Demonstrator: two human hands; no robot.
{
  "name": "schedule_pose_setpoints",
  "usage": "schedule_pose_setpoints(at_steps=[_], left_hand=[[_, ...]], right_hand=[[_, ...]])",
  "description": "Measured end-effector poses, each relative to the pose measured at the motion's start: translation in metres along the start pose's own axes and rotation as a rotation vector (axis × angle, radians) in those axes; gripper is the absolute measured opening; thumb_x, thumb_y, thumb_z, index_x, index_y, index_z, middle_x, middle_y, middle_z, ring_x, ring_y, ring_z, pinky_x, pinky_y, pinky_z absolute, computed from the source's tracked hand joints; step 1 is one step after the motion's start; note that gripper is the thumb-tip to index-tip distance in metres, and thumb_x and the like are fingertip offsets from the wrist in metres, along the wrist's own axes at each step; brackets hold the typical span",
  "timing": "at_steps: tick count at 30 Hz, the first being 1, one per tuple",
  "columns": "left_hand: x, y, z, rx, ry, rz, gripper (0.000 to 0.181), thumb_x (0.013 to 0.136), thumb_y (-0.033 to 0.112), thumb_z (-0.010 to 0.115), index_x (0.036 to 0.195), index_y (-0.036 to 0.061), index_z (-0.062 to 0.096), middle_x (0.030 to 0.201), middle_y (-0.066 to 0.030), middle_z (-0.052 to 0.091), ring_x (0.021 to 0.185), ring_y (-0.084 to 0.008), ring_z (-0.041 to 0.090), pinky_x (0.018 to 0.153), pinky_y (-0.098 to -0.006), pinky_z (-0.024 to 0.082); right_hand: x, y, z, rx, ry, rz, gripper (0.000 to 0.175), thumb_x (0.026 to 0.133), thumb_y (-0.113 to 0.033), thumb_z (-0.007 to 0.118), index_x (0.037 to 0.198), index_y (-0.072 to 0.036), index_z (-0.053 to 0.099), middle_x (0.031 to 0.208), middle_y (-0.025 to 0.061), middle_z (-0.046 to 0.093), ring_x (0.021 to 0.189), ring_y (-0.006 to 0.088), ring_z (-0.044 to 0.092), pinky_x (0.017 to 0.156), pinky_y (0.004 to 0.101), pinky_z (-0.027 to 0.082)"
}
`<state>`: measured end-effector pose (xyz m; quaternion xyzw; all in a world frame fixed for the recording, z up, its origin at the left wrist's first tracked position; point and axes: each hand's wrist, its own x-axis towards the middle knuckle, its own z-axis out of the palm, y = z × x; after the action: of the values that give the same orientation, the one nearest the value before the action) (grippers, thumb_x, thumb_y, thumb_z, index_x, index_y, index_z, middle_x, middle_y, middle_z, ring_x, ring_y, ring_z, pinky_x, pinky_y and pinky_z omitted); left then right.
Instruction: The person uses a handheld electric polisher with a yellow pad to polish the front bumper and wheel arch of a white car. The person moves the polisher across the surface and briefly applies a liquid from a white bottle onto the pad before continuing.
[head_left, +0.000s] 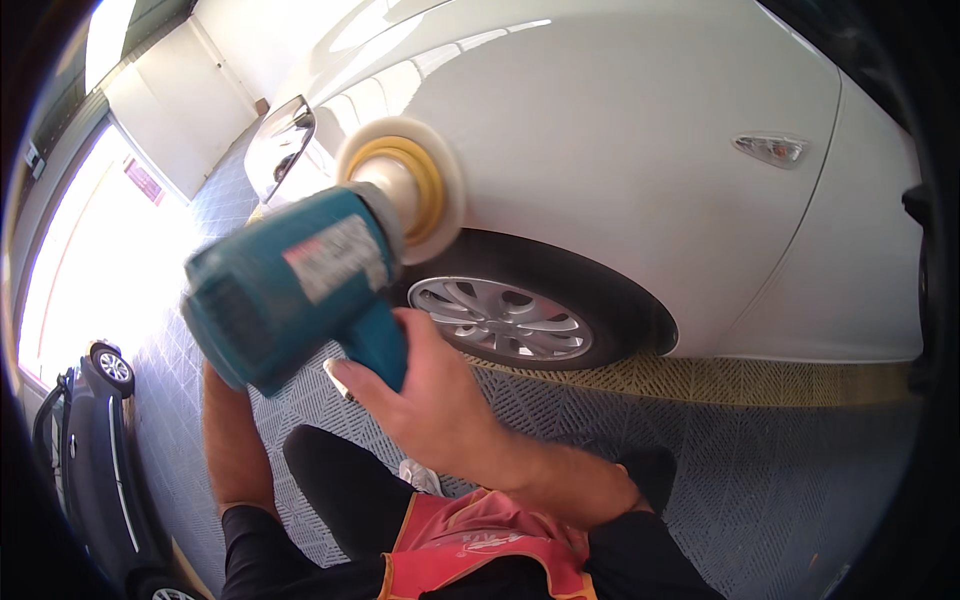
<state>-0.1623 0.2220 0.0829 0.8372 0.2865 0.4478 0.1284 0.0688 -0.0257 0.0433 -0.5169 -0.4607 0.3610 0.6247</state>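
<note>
My right hand (435, 405) grips the handle of a teal power polisher (292, 277). Its round pad (442, 187), with a yellow ring and a pale outer face, is at the white car's front fender (585, 135), above the wheel arch; pad and tool look blurred, and whether the pad touches the paint cannot be told. My left forearm (236, 442) reaches up behind the tool body, which hides my left hand. Below the pad sits the front wheel's silver alloy rim (502, 319).
The car's headlight (281, 150) is at upper left, its side indicator lamp (772, 148) at right. A dark car (97, 457) stands at lower left, near a bright doorway (97, 240). Grid tiles (570, 409) cover the floor. A red apron (487, 540) covers my lap.
</note>
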Motion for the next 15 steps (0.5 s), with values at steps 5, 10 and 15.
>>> schedule_pose_setpoints(at_steps=[5, 10, 15], left_hand=[[0.032, -0.003, 0.006, -0.411, 0.042, 0.07, 0.055, 0.101, 0.032, 0.063, 0.144, 0.0008, 0.047, 0.137, -0.013, 0.058, 0.123, -0.0234, 0.055, 0.102, -0.0387, 0.047], [0.053, 0.019, 0.04, -0.872, -0.222, 0.06, 0.054, 0.107, 0.037, 0.053, 0.147, 0.0013, 0.05, 0.138, -0.0161, 0.062, 0.123, -0.0267, 0.062, 0.1, -0.0435, 0.054], [0.042, 0.017, 0.027, -1.074, -0.381, -0.034, 0.056, 0.112, 0.043, 0.042, 0.149, 0.0019, 0.052, 0.139, -0.0192, 0.066, 0.123, -0.0301, 0.069, 0.098, -0.0482, 0.062]], right_hand=[[0.003, -0.033, -0.032, 0.015, -0.012, -0.011, 0.058, 0.097, -0.037, 0.074, 0.128, 0.008, 0.054, 0.098, 0.0203, 0.07, 0.09, 0.0283, 0.071, 0.082, 0.0393, 0.054], [-0.028, -0.036, -0.066, 0.151, 0.16, -0.145, 0.047, 0.101, -0.026, 0.073, 0.129, 0.007, 0.054, 0.1, 0.01, 0.068, 0.089, 0.0119, 0.063, 0.079, 0.0296, 0.051], [-0.031, -0.029, -0.056, 0.216, 0.043, -0.038, 0.052, 0.099, -0.032, 0.071, 0.125, 0.01, 0.053, 0.102, 0.0283, 0.069, 0.095, 0.0401, 0.072, 0.085, 0.0456, 0.054]])
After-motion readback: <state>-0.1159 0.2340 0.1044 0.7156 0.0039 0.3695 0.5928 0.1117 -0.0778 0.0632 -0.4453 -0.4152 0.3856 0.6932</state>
